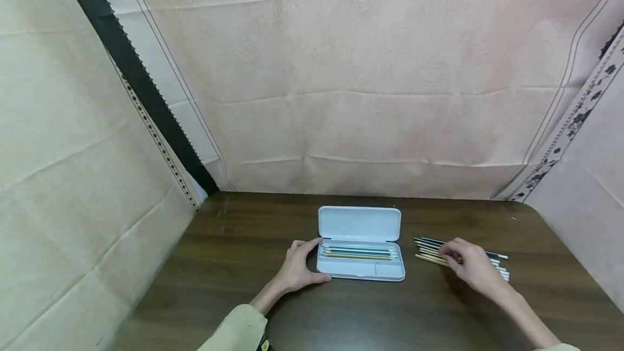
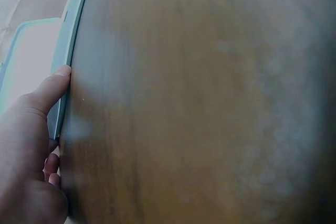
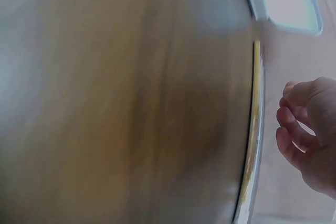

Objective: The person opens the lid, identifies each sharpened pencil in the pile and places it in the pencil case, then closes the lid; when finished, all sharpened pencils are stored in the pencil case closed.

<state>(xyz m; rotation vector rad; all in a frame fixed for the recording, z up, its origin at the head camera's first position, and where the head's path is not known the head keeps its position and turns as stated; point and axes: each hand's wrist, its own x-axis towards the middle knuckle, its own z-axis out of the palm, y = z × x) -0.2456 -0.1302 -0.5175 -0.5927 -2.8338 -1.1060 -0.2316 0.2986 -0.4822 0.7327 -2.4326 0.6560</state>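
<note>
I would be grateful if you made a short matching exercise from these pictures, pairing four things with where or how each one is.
Column one
1. Left hand
2. Right hand
3. Case lid
4. Loose pencils

Column two
A. Lying on the table, to the right of the pencil case
B. Standing open at the back of the case
C. Holding the case at its left end
D. Above the pencils outside the case

Right pairs: 1-C, 2-D, 3-B, 4-A
</note>
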